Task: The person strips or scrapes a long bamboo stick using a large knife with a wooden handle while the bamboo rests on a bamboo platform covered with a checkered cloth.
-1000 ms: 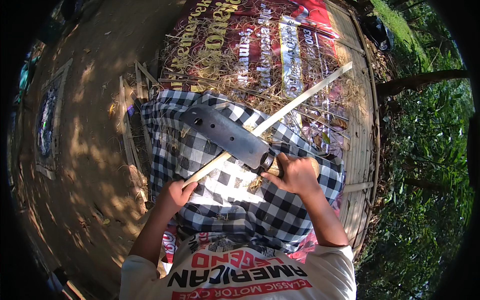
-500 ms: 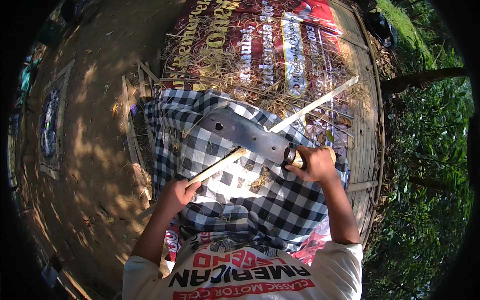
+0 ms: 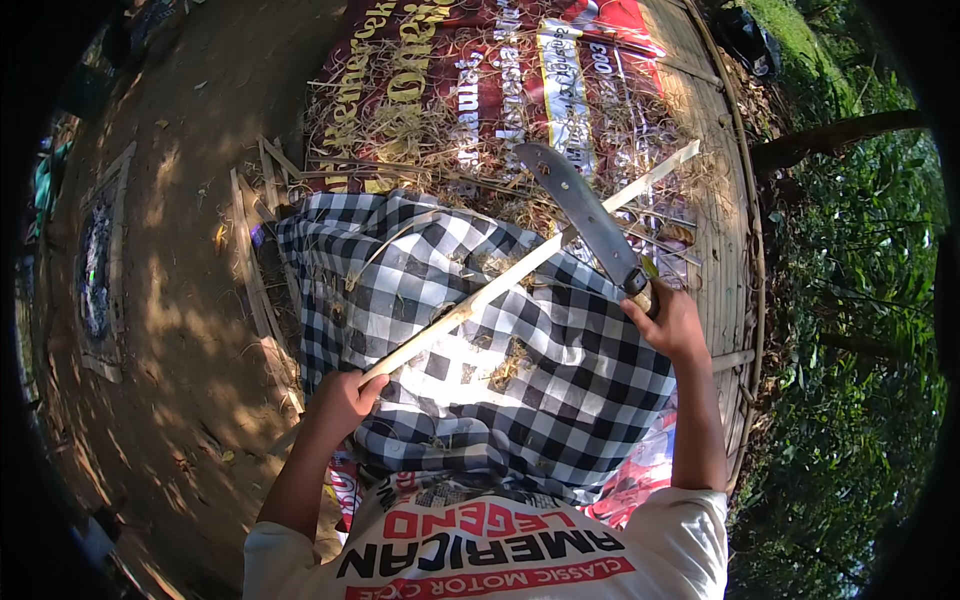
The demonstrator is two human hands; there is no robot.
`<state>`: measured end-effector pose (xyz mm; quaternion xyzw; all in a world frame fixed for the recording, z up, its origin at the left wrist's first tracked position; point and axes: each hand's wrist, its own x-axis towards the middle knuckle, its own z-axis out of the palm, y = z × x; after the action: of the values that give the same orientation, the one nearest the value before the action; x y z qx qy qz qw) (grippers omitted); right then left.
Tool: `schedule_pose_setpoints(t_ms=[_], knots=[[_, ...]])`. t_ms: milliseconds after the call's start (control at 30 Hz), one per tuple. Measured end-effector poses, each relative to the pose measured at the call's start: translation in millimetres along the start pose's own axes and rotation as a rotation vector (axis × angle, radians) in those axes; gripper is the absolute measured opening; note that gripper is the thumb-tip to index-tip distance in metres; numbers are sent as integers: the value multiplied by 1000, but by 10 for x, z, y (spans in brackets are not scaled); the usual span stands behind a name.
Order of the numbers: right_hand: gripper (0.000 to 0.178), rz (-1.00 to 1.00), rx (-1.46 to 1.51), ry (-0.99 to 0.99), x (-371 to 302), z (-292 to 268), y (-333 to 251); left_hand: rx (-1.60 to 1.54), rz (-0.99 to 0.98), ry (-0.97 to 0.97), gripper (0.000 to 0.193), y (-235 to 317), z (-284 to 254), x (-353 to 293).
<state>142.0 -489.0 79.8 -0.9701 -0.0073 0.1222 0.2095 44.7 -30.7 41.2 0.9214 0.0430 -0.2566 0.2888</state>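
1. Presently, I log left hand: fingers closed round pale strip.
2. Right hand: fingers wrapped round knife handle; blade crosses strip, contact unclear.
3. Strip: slanting across checked cloth, far end beyond it.
4. Risk: slack grip could let blade skid into cloth.
5. Obstacles: cloth folds, loose shavings littering red banner.

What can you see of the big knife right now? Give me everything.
The big knife has a long, broad, dark grey blade that looks like metal, with small round marks or holes along it, a dark collar and a light brown, wooden-looking handle. The right hand grips and mostly hides the handle. The blade slants away and to the left, crossing over the pale strip; whether they touch is unclear. Its far end is over the red banner.
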Motion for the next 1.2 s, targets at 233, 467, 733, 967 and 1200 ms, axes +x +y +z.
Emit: schedule_pose_setpoints(t_ms=[233, 467, 733, 967, 1200], knots=[[56, -459, -34, -4, 145, 698, -739, 41, -47, 69, 53, -79, 134, -67], [60, -92, -52, 174, 391, 214, 211, 25, -30, 41, 54, -79, 30, -105], [50, 42, 277, 152, 22, 36, 494, -35, -15, 16, 54, -229, 154, 6], [66, -365, 36, -246, 291, 462, -524, 15, -49, 111, 52, -182, 194, -105], [65, -406, -78, -179, 335, 269, -105, 150, -3, 172, 50, -144, 206, -148]])
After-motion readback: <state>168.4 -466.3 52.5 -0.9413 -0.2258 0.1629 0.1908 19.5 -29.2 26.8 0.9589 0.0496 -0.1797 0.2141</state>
